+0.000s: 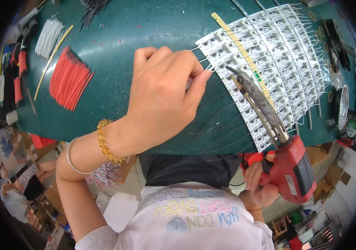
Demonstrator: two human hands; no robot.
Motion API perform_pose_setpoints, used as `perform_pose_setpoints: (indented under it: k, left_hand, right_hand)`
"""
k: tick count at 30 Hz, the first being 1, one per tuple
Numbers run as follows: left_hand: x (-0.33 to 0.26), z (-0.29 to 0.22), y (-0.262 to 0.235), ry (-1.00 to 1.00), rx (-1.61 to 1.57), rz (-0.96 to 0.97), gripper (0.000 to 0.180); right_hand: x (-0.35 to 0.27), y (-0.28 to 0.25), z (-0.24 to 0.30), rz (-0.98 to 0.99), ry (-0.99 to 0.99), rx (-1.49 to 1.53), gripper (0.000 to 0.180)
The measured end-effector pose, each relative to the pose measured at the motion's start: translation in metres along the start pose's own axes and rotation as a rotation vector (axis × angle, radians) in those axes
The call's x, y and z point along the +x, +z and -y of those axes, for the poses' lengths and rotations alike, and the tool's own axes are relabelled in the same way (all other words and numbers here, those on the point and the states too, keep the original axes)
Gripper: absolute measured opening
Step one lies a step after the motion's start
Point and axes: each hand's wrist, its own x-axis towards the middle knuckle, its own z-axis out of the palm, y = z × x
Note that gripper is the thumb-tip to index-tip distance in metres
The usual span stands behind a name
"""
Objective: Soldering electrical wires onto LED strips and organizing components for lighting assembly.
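Observation:
My left hand (163,91), with a yellow bead bracelet (101,139) and a silver bangle at its wrist, is closed in a pinch on thin white wires (208,67). Its fingertips are at the left edge of a panel of white circuit boards (255,134). My right hand (258,183) grips the trigger handle of a red and black soldering gun (293,168). The gun's dark tip lies over the boards' left edge, close to the pinched wires; whether it touches a board cannot be made out. Several dark wires trail from that edge.
Bundles of red wires (69,79) and white wires (48,37) lie on the green table (115,54), a yellow strip (53,62) between them. Another yellow strip (244,54) crosses the boards. A small fan (351,128) stands at the right edge. Another person (21,187) is at far left.

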Motion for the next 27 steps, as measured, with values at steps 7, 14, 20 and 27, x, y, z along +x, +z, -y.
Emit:
perform_pose_setpoints:
  k: [7,14,20,27]
  left_hand:
    - [-0.001,-0.003,-0.002,0.003,-0.143,0.076,0.018]
    - [0.000,-0.002,0.000,0.008,-0.109,0.089,0.018]
    - [0.000,-0.002,0.001,0.003,-0.106,0.081,0.018]
    - [0.000,-0.002,0.000,0.008,-0.102,0.079,0.019]
  right_hand:
    - [-0.010,-0.014,-0.001,0.030,-0.046,0.032,0.082]
    - [-0.012,-0.014,-0.001,0.041,0.017,0.068,0.079]
    - [-0.013,-0.013,-0.008,0.057,-0.014,0.112,0.072]
    - [-0.013,-0.021,-0.010,0.153,-0.068,-0.005,0.069]
